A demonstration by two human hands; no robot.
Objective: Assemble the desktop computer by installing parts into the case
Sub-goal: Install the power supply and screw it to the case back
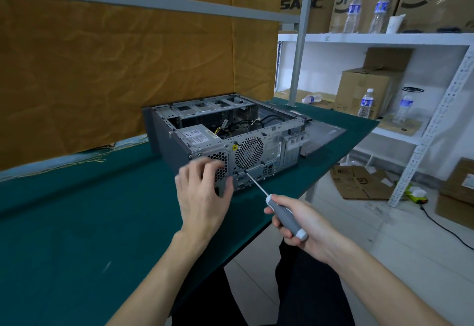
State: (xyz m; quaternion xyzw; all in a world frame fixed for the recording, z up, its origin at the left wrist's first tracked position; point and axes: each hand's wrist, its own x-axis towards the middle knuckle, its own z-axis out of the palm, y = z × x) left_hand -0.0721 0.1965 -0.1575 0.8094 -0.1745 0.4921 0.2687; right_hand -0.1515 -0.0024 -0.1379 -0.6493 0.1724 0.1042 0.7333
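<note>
While the computer case (225,136) lies on its side on the green table (77,223) with its open side up and its rear panel turned toward me, I have both hands working at that panel. My right hand (302,225) is wrapped around the grey handle of the screwdriver (282,213), and I hold it low and angled so the shaft runs up to a point on the rear panel just below the round fan grille (248,150); I judge the tip is on a screw there, though the screw itself is too small to make out. My left hand (205,192) is at the perforated vent of the power supply (197,136), fingers loosely curled against the metal and gripping nothing, probably to steady the case against the push of the tool. Cables (243,125) lie loose inside, so more fitting remains. A detached side panel (323,133) rests just behind the case.
</note>
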